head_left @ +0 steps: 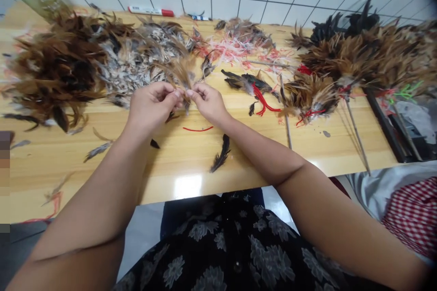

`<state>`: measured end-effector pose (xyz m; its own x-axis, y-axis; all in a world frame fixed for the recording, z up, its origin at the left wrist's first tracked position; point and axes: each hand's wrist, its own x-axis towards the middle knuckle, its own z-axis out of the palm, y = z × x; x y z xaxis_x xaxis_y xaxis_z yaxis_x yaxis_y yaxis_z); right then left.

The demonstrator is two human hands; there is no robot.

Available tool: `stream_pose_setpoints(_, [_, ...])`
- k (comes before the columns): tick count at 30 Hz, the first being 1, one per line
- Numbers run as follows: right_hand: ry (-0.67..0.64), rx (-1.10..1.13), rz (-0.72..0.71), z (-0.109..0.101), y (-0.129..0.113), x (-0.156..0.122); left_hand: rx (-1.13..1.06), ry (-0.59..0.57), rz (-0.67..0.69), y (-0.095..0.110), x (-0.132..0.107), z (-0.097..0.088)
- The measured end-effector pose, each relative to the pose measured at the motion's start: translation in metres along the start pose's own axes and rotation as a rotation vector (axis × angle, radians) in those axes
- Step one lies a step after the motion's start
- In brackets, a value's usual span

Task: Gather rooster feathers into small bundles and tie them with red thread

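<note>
Both my hands meet over the middle of the wooden table (164, 159), pinching the base of a small bunch of brown feathers (182, 72). My left hand (155, 102) has thumb and fingertips pressed together at the quill ends. Close against it, my right hand (208, 102) grips the same bunch between thumb and forefinger. The feather tips fan out away from me. Just below the hands a short red string (198, 129) lies on the wood. A loose black feather (221, 154) rests nearer the table's front edge.
Large feather piles (61, 63) cover the left. Red and white strands (232, 50) lie at the back, near a marker (150, 11) by the tiled wall. To the right are black feathers with red ties (261, 97), feather bundles on sticks (355, 127) and a dark tray (384, 125).
</note>
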<state>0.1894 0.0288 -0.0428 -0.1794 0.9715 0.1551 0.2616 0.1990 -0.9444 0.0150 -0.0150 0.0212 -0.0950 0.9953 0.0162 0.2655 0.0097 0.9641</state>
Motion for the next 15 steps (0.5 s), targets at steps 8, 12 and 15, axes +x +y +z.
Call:
stream_pose_setpoints(8, [-0.004, 0.105, -0.050, -0.001, 0.016, 0.003, -0.104, 0.019, -0.073, 0.003, 0.006, 0.005])
stream_pose_setpoints(12, [-0.012, 0.095, -0.047, -0.003, 0.017, 0.003, -0.117, -0.012, -0.113, 0.007, 0.006, 0.005])
stream_pose_setpoints(15, [-0.005, 0.065, -0.050, -0.002, 0.018, 0.004, -0.115, -0.045, -0.133, 0.010, 0.004, 0.006])
